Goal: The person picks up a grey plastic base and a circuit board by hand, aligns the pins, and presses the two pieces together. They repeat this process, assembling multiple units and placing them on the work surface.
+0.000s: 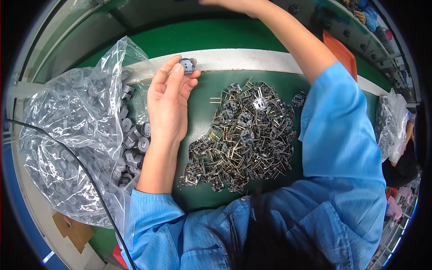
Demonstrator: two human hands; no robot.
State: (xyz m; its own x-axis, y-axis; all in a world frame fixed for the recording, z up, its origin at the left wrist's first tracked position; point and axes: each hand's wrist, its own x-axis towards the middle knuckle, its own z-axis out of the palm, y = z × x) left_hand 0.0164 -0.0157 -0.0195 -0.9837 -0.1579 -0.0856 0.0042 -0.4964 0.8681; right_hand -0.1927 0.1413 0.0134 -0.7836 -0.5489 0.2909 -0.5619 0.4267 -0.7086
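My left hand (pixel 168 99) is closed, pinching a small grey plastic housing (pixel 186 66) between thumb and fingers above the near side of the white ledge. Far forward, past that ledge, reaches my right hand (pixel 236 4); the picture's upper edge cuts it off and its fingers do not show clearly. Between my arms lies a heap of small round black circuit boards with metal pins (pixel 247 135) on the green worktop (pixel 198 103). Left of my forearm, a clear plastic bag (pixel 67 144) holds many grey housings, some showing at its mouth (pixel 135 144).
A white ledge (pixel 243 58) separates the worktop from a green strip (pixel 216 36). Behind my right arm stands an orange bin (pixel 342 54). A black cable (pixel 85 171) crosses the bag. Another plastic bag (pixel 391 121) lies at right. Another person's hand (pixel 361 17) shows at far right.
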